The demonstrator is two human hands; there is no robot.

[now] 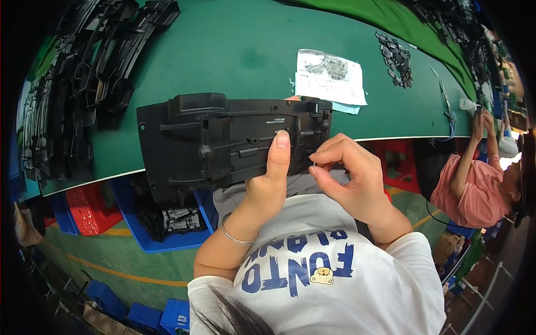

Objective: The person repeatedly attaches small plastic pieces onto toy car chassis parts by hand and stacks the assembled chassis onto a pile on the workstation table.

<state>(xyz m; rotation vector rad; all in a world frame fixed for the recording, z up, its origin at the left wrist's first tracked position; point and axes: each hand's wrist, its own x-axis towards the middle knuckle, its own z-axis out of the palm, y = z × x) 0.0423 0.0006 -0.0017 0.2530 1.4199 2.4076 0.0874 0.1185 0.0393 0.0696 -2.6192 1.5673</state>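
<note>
A long black molded plastic panel (229,131) is tilted over the table's near edge, its ribbed side with clips and screw holes showing. My left hand (267,181) grips it from below, thumb pressed flat on the ribbed face; the other fingers are mostly hidden behind. By the panel's lower right edge, my right hand (357,178) is closed in a pinch, thumb and forefinger almost meeting. Something tiny and dark seems to sit between those fingertips, too small to name. A loose pile of small black pieces (395,60) lies farther off on the right.
Printed paper sheets (330,78) lie on the green table (240,39). Similar black panels (120,61) are stacked at left. Below the edge stand a blue bin (167,243) holding black parts and a red stool (92,209). A co-worker in pink (469,190) works at the right.
</note>
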